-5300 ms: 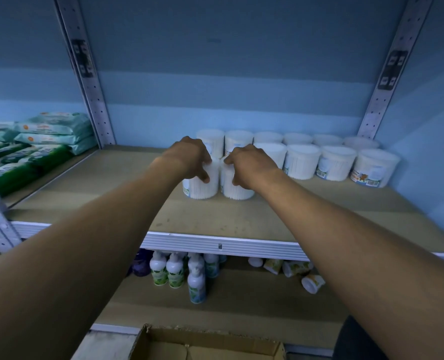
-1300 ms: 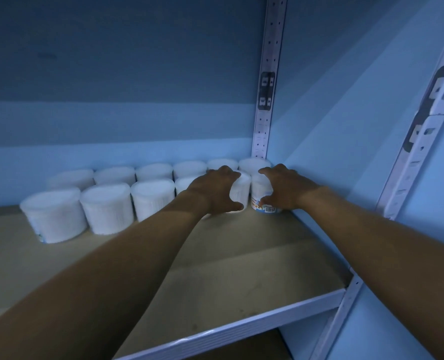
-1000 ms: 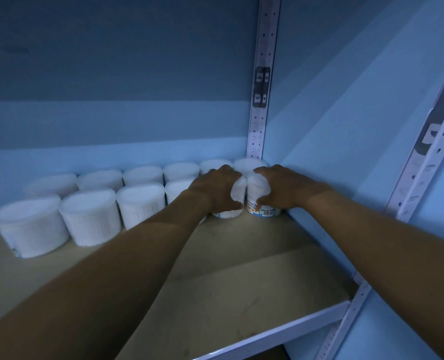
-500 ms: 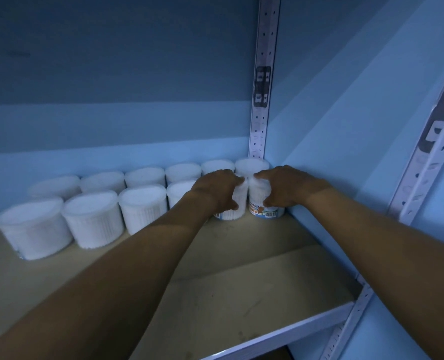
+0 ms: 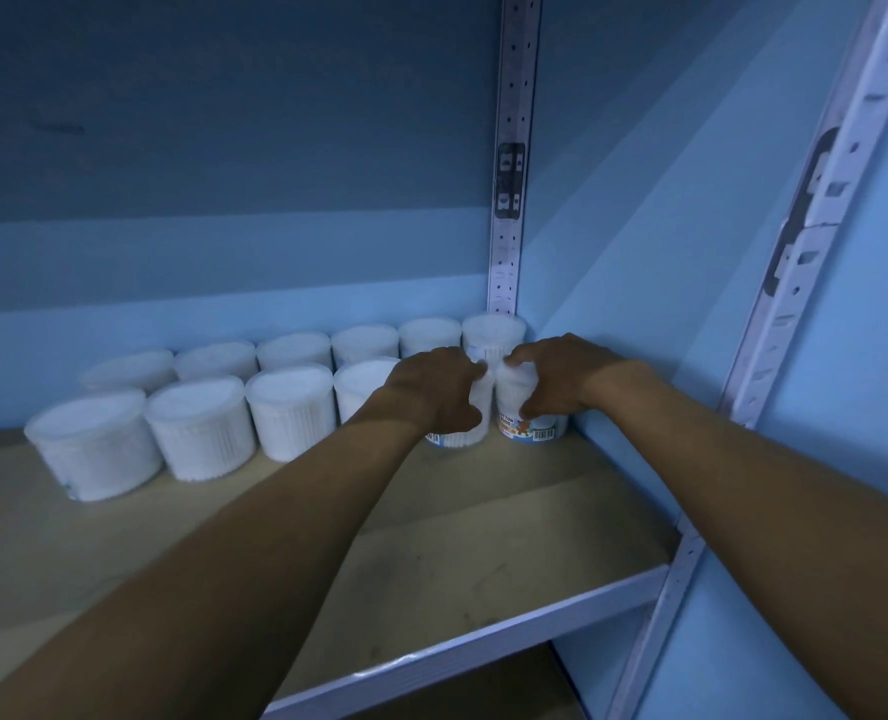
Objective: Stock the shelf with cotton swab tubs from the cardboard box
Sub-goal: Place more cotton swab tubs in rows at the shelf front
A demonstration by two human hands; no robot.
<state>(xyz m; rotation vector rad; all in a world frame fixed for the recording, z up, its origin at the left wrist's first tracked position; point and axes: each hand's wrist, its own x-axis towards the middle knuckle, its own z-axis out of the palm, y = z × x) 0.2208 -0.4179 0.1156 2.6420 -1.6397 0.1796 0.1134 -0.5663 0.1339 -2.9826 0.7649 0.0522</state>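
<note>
Change: since the previous frame both hands sit on the same two front tubs at the right end; the view has shifted only slightly.
Left hand (image 5: 434,394): fingers curled over the top and side of a cotton swab tub (image 5: 457,433) — gripping it.
Right hand (image 5: 556,379): fingers and thumb curled round the corner tub (image 5: 533,431), gripping it; this tub stands just beside the blue side wall (image 5: 691,304).
Labels: corner tub carries an orange band, a small bear figure and a barcode; the printed words are too blurred to read. The left tub shows a blue label edge.
Shelf (image 5: 431,537): wooden board with a white front rail.
Stock: two rows of white tubs (image 5: 198,428) stand upright and touching along the back wall.
Surroundings: perforated upright (image 5: 509,200) in the back corner — a second upright (image 5: 805,236) nearer, at right.
Cardboard box: not visible.
</note>
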